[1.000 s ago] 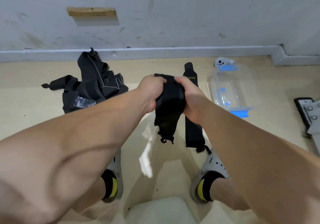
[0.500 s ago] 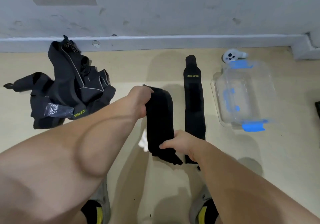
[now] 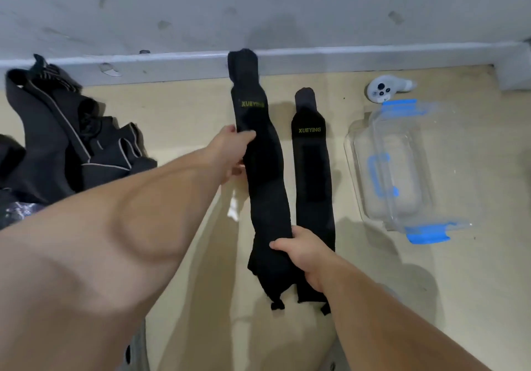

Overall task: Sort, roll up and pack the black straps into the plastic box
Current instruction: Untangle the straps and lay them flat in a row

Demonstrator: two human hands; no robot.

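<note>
Strap [image 3: 265, 175] stretched between left hand [image 3: 230, 152] and right hand [image 3: 301, 252]

Open floor [image 3: 341, 175] between flat strap [image 3: 311, 175] and plastic box [image 3: 356, 158] (controller [image 3: 380, 91] behind).

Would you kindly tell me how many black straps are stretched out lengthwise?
2: held strap, in left hand and right hand; flat strap beside it, toward the plastic box. The pile at left may hide more.
</note>
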